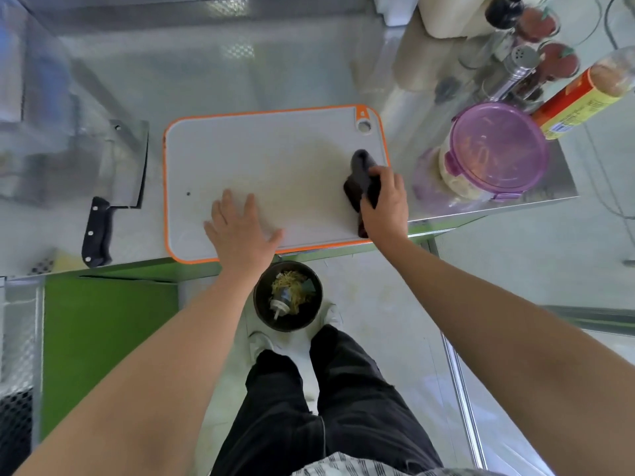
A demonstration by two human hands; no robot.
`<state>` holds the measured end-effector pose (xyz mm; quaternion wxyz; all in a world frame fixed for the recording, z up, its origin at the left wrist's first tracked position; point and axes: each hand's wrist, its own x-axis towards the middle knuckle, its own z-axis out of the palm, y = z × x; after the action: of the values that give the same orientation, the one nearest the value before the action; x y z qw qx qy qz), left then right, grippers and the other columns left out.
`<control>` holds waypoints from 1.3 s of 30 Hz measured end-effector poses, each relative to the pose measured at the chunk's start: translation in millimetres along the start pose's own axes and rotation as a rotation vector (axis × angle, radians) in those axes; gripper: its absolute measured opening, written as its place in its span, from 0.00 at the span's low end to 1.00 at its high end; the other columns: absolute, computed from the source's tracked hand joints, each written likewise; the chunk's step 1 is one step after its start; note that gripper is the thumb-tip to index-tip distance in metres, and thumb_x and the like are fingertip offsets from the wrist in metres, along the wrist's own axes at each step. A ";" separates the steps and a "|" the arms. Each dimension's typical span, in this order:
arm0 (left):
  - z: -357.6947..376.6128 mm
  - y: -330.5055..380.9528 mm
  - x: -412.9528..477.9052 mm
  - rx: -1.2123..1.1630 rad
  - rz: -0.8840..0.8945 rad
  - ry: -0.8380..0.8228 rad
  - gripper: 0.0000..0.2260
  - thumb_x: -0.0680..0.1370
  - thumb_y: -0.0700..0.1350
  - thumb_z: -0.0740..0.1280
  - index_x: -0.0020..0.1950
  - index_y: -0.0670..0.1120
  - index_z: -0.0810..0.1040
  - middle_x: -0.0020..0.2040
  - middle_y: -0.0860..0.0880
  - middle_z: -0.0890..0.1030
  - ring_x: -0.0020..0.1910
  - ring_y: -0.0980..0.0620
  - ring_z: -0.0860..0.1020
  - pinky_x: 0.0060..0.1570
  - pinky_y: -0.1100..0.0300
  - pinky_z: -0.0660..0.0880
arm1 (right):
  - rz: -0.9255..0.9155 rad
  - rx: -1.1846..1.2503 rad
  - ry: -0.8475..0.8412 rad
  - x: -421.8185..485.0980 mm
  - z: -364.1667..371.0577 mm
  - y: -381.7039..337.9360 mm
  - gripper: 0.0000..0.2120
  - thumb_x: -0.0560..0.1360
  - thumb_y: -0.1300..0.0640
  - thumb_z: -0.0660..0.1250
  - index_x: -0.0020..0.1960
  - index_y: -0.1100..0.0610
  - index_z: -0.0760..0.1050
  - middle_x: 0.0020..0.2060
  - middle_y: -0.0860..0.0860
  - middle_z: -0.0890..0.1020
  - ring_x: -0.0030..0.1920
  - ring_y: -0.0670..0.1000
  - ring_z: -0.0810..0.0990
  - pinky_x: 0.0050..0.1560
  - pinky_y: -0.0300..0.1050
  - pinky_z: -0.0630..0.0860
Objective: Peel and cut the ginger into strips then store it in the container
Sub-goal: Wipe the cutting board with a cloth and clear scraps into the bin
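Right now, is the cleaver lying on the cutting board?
No, the cleaver lies on the counter to the left of the cutting board, clear of its orange rim.

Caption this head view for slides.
With left hand flat on the orange-rimmed cutting board, right hand grips a dark cloth on it; cleaver alongside.

Waste bin (288, 297) on floor; metal shaker (519, 67) back right.

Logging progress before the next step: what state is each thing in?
Cutting board: lying flat, no ginger on it.
Left hand: open, flat on the board.
Right hand: grips the dark cloth on the board.
Cleaver: lying left of the board, untouched.
Container: purple lid on, pale contents inside.
Bin: open, scraps inside.
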<state>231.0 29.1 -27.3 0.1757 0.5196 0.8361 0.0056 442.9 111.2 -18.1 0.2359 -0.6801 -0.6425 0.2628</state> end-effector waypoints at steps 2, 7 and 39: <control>0.5 -4.4 -4.7 0.014 -0.019 -0.034 0.34 0.75 0.62 0.64 0.76 0.51 0.56 0.78 0.42 0.50 0.75 0.39 0.51 0.71 0.40 0.55 | 0.004 -0.048 -0.053 -13.3 8.6 -4.3 0.20 0.69 0.66 0.65 0.60 0.58 0.72 0.55 0.57 0.75 0.55 0.59 0.73 0.52 0.48 0.70; -9.5 -17.6 -4.8 -0.028 0.053 0.014 0.21 0.80 0.47 0.57 0.73 0.47 0.63 0.76 0.42 0.58 0.73 0.39 0.58 0.65 0.42 0.65 | -0.109 0.157 -0.372 -39.7 23.5 -35.0 0.18 0.67 0.66 0.66 0.55 0.56 0.75 0.49 0.52 0.79 0.50 0.54 0.78 0.46 0.41 0.71; -32.5 -50.6 43.4 -0.034 0.016 0.118 0.18 0.78 0.42 0.61 0.68 0.48 0.71 0.71 0.42 0.66 0.67 0.39 0.65 0.57 0.46 0.68 | -0.381 -0.373 -0.175 24.7 72.1 -76.7 0.24 0.71 0.46 0.66 0.66 0.50 0.69 0.66 0.55 0.67 0.63 0.59 0.66 0.59 0.54 0.67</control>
<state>160.1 49.2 -19.0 0.1347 0.5220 0.8407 0.0520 338.6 139.5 -23.0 0.0955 -0.5535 -0.8139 0.1485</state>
